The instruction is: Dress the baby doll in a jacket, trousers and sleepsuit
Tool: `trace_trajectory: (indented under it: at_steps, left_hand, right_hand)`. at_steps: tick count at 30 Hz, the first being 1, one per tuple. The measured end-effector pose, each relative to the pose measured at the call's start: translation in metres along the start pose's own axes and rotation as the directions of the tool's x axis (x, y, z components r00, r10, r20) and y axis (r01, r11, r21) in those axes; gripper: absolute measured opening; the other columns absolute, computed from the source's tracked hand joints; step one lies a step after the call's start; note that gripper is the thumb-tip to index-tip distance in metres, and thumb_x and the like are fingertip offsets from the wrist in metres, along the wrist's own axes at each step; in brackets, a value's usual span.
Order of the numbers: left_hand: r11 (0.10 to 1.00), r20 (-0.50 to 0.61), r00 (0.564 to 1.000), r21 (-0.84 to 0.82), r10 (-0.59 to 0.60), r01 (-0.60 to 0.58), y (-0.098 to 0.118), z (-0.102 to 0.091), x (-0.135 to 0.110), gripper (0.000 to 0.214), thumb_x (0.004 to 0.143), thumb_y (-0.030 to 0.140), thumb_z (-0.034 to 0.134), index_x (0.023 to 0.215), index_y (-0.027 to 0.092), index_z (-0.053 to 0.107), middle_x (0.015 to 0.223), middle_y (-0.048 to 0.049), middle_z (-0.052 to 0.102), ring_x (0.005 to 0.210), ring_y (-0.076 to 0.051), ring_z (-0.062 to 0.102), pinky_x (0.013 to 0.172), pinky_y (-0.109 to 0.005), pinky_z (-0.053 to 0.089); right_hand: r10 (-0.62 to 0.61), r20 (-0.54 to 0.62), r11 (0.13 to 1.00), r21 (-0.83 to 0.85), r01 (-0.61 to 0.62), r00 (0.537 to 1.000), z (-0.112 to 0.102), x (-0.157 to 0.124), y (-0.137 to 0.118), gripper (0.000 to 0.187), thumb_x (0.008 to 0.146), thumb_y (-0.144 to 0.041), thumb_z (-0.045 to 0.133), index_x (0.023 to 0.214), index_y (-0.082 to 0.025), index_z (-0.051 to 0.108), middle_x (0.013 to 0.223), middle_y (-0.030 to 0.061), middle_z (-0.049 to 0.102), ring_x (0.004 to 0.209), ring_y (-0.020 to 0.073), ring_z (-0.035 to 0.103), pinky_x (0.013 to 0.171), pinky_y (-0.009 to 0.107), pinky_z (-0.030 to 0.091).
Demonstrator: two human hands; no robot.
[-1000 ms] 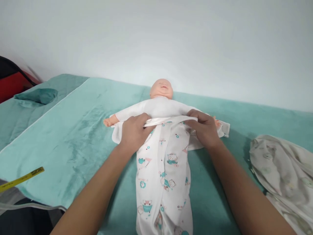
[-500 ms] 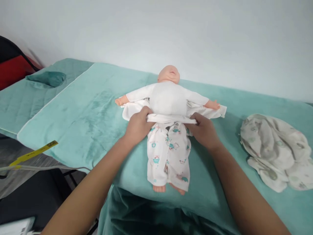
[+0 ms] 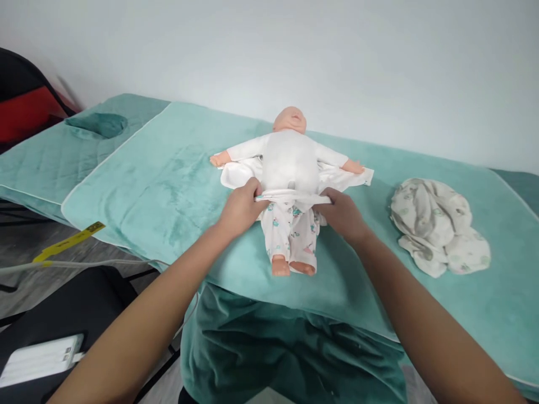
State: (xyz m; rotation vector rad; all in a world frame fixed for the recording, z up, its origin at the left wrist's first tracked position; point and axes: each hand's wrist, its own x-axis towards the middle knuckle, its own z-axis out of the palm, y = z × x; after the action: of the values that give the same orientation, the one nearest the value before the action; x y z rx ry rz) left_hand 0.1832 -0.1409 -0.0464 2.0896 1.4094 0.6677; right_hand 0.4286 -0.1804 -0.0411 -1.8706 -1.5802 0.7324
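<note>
Printed baby outfit (image 3: 304,238) covers the legs of a baby doll (image 3: 290,154) lying on a teal massage table (image 3: 168,168). The left hand (image 3: 242,207) and right hand (image 3: 340,214) each pinch its bunched edge at the waist; this looks like waistband work, calling next for an even two-sided grip. Its long axis follows the doll's, leg ends pointing away from the wall (image 3: 379,67).

Of your left hand (image 3: 241,206) and right hand (image 3: 340,213), some fingers are hidden at the white cloth band (image 3: 292,196) between them. Just below the hands, the printed garment (image 3: 278,224) covers most of the doll's legs. Far left of the left hand, the lettering on the yellow strip (image 3: 69,242) is too small for you to read; lower there, the white device (image 3: 40,359) is cut by the picture's edge.
</note>
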Motion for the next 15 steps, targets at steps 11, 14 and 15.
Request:
trace_trajectory:
  at_steps: [11,14,15]
  left_hand:
    - [0.961,0.142,0.957,0.071,0.254,-0.266,-0.005,0.009,-0.035,0.017,0.085,0.036,0.061,0.087,0.019,0.057,0.094,-0.0054,0.061,0.097,-0.025,0.057,0.087,-0.037,0.044]
    - [0.996,0.064,0.996,0.054,0.061,-0.065,0.003,0.008,-0.039,0.009,0.086,0.029,0.054,0.088,0.020,0.057,0.082,-0.0025,0.061,0.085,-0.023,0.060,0.080,-0.036,0.046]
    - [1.000,0.053,0.999,0.014,-0.006,0.005,0.005,0.006,-0.042,0.010,0.086,0.029,0.053,0.090,0.020,0.057,0.082,-0.0019,0.062,0.083,-0.023,0.060,0.078,-0.036,0.046]
  right_hand:
    - [-0.052,0.258,0.973,-0.203,0.106,0.965,-0.003,-0.042,-0.005,0.037,0.073,-0.053,0.070,0.092,-0.022,0.062,0.076,0.0001,0.063,0.072,0.0204,0.057,0.064,0.029,0.037]
    - [-0.020,0.195,0.996,-0.081,0.037,0.980,-0.004,-0.039,-0.006,0.029,0.079,-0.048,0.062,0.075,-0.021,0.054,0.065,-0.0030,0.053,0.065,0.0164,0.051,0.058,0.028,0.034]
    - [-0.011,0.187,0.999,-0.040,0.019,0.982,-0.005,-0.041,-0.005,0.029,0.080,-0.048,0.060,0.074,-0.021,0.052,0.065,-0.0033,0.051,0.064,0.0158,0.050,0.058,0.027,0.034]
